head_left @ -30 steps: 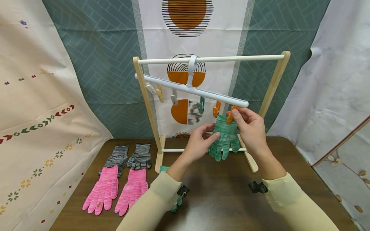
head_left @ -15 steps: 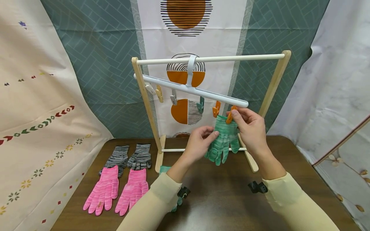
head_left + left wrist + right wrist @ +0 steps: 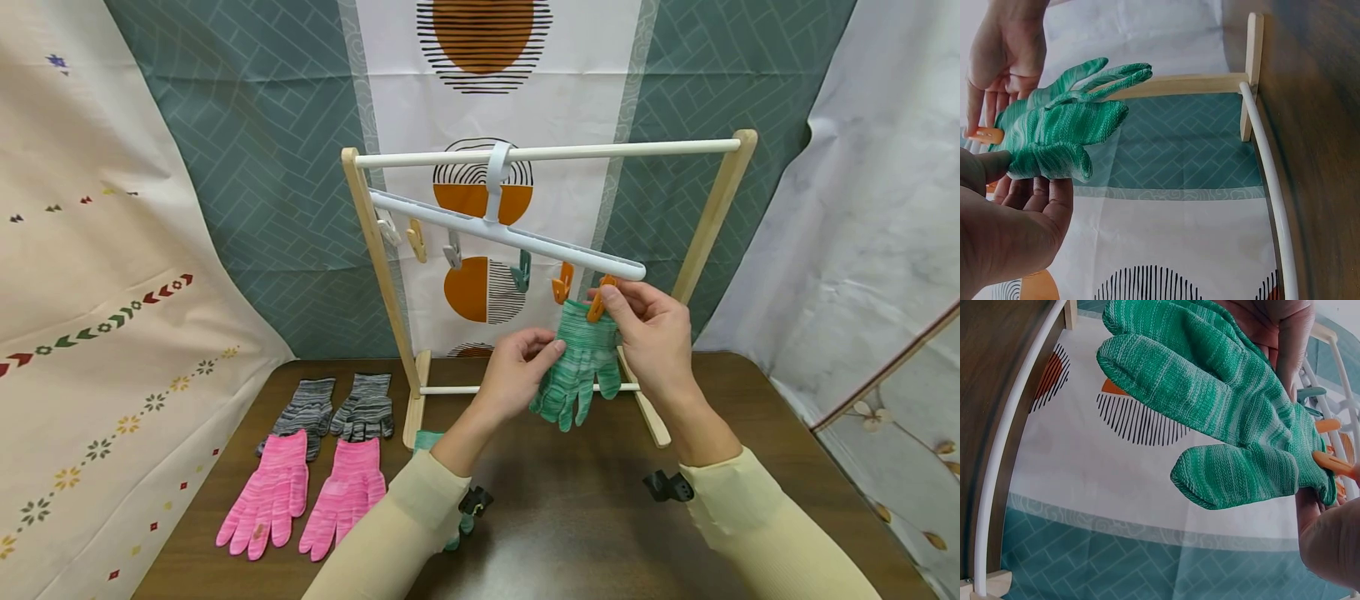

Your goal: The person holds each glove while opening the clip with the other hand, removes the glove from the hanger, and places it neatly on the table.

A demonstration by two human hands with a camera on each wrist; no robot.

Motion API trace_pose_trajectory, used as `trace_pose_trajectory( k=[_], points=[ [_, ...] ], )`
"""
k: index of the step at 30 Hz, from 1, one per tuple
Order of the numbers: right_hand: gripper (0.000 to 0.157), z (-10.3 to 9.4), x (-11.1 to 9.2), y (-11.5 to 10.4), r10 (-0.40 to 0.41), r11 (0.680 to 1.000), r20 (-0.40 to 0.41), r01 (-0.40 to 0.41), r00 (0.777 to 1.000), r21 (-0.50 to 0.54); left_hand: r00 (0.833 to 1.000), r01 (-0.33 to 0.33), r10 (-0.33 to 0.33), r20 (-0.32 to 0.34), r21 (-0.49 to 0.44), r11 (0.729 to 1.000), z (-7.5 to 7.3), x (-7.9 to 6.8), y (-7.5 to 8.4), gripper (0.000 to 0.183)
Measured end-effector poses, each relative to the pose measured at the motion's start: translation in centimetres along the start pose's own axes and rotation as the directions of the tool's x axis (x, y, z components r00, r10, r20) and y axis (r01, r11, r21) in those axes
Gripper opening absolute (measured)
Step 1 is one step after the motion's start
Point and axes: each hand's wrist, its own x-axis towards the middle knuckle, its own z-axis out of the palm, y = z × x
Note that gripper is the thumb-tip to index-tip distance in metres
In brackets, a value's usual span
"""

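Observation:
A green knit glove (image 3: 581, 358) hangs fingers-down below the right end of a pale hanger (image 3: 525, 242). My left hand (image 3: 517, 371) pinches the glove's left edge between thumb and fingers. With my right hand (image 3: 651, 333) I pinch an orange clothespin (image 3: 601, 300) at the glove's cuff. In the right wrist view the clothespin (image 3: 1334, 464) lies over the edge of the cuff. A second orange clothespin (image 3: 562, 283) hangs just left of it, apart from my fingers. The hanger tilts down to the right.
The hanger hooks over a rack's white top bar (image 3: 622, 151). Several other clothespins hang along it, one of them teal (image 3: 521, 272). Pink gloves (image 3: 273, 493) and grey gloves (image 3: 363, 406) lie at the table's left. Another green glove (image 3: 425, 440) is partly hidden under my left forearm.
The glove's fingers have swung slightly down and left with my left hand. The hanger's left end has shifted a little to the right. My right hand keeps its pinch on the clothespin.

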Motion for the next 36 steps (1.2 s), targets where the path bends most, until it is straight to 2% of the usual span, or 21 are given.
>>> trace_pose_trajectory(
  k=[36],
  points=[
    [0.033,-0.23,0.09,0.28,-0.01,0.999,-0.018,0.009,1.0,-0.05,1.0,0.015,-0.015,0.002,0.0,1.0,-0.17,-0.2,0.04,0.022]
  ],
)
